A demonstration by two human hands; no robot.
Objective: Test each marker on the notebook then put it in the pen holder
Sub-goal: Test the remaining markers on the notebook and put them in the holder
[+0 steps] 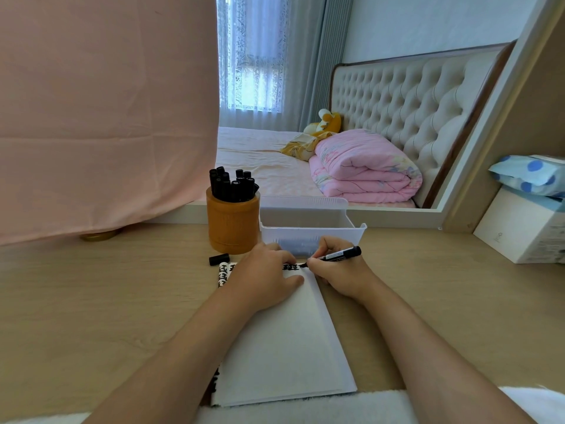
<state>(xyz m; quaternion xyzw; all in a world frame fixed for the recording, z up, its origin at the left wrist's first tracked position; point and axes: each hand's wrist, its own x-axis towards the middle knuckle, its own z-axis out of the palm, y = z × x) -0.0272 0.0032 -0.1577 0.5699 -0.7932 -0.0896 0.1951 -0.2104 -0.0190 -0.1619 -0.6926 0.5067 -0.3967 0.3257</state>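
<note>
Upright, capped markers (232, 186) fill the holder (234, 228); left hand (264, 278) flattens notebook (284, 347); right hand (333, 272) pinches a marker (337, 255).

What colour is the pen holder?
Orange-brown; the pen holder shows best in the head view.

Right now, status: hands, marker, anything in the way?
Right hand pinches uncapped marker, tip on notebook top edge. Left hand presses page flat. Loose cap lies on desk by pen holder; holder crowded with markers.
</note>
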